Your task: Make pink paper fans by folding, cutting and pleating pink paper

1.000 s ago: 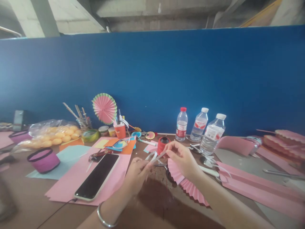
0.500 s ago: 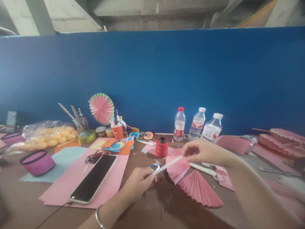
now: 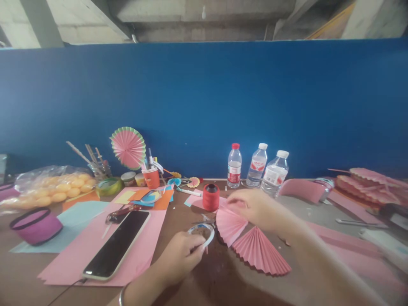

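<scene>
My left hand (image 3: 185,257) is closed on a roll of white tape (image 3: 208,234), its thumb and fingers pinching the near rim. Open scissor blades (image 3: 206,219) show just behind the roll. With fingers bent, my right hand (image 3: 248,206) grips the upper end of a light pink pleated paper fan (image 3: 230,225); its fingertips are partly hidden. A darker pink pleated fan (image 3: 262,253) lies on the table just in front, its point near the lighter one. Behind them stands a red spool of thread (image 3: 211,197).
A phone (image 3: 117,244) rests on pink paper sheets (image 3: 66,265) at left, near a purple fabric ring (image 3: 36,227) and a bag of yellow balls (image 3: 60,187). Three water bottles (image 3: 234,168) stand along the blue partition (image 3: 197,97). Pleated pink pieces (image 3: 366,187) are stacked at right.
The white strip stretched between my hands is no longer visible, and the tape roll now shows in my left hand. My right hand has shifted left onto the light pink fan. The view has turned slightly right.
</scene>
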{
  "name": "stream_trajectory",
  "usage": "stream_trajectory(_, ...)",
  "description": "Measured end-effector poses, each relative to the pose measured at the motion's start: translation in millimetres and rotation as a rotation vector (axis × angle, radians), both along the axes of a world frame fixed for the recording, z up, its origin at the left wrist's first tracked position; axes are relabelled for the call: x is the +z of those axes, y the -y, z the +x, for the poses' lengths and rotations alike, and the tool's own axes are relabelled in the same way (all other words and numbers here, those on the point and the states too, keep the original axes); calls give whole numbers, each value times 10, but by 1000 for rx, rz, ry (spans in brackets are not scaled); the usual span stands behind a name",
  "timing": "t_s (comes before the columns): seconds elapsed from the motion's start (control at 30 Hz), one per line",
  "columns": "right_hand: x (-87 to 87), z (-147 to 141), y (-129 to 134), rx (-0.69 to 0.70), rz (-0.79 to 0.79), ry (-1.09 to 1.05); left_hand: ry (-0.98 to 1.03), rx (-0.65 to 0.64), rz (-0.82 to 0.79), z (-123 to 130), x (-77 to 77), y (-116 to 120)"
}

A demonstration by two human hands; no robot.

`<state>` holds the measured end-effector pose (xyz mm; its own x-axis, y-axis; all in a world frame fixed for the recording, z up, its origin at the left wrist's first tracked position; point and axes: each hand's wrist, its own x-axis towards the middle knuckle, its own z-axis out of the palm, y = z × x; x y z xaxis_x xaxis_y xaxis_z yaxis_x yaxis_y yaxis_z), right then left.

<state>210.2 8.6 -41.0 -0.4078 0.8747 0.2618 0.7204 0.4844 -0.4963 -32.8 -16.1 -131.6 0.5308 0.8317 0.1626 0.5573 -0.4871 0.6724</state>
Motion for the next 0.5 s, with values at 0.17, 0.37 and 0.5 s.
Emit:
stream_trajectory(0.17, -280, -535, 111, 330, -51, 7, 45, 57, 29, -39, -37, -38)
stream_trajectory(0.37, -439, -606, 100, 179, -23, -52, 111, 126, 31, -87, -86, -98)
stream_trajectory(0.5, -487, -648, 104, 144, 21, -93, 139, 164, 20, -61, -82, -82)
